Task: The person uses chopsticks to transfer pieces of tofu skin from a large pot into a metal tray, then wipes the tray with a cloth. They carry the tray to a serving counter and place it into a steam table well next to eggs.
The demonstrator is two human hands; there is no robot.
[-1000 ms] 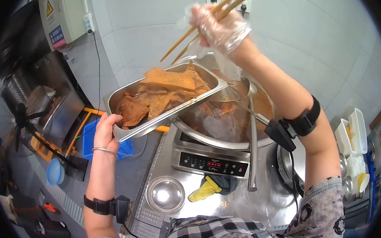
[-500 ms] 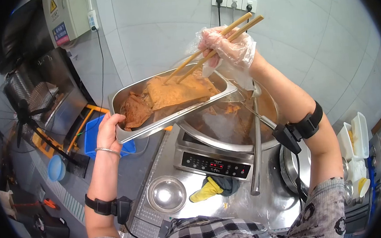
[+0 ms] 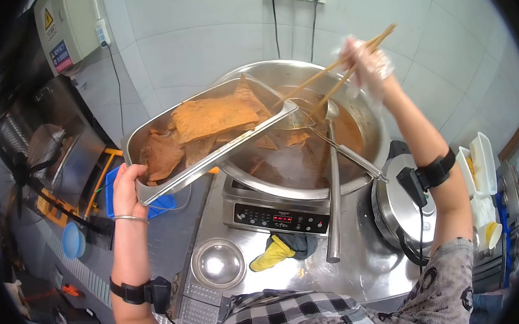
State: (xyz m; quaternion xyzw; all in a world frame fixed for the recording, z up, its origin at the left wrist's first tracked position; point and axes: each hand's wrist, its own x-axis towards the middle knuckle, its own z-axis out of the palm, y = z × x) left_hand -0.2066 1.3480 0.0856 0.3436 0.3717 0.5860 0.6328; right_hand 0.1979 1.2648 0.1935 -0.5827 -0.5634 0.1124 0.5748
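My left hand (image 3: 130, 186) grips the near left corner of a deep steel tray (image 3: 220, 155), which is held at a slant with its far end over the pot. Thick brown-orange sheets of food (image 3: 214, 117), perhaps braised tofu, lie stacked inside. In a clear plastic glove, my right hand (image 3: 368, 64) is closed round long wooden chopsticks (image 3: 315, 80). Their tips point down and left toward the pot, beside the tray's right end, and hold nothing I can make out. Dark broth with brown pieces fills the large steel pot (image 3: 382, 132). A wire skimmer (image 3: 295, 119) rests in it.
A long-handled ladle (image 3: 335, 211) leans over the pot's near rim. The pot stands on an induction cooker (image 3: 280, 216). On the steel counter are a bowl (image 3: 218, 263), a yellow and grey cloth (image 3: 275, 252) and a lidded pot (image 3: 403, 197). Left, a fan (image 3: 19, 170) stands.
The chopsticks have left the sheets in the tray and moved right, over the pot, with my right hand. A corner of a sheet now sticks up. The whole view has shifted somewhat.
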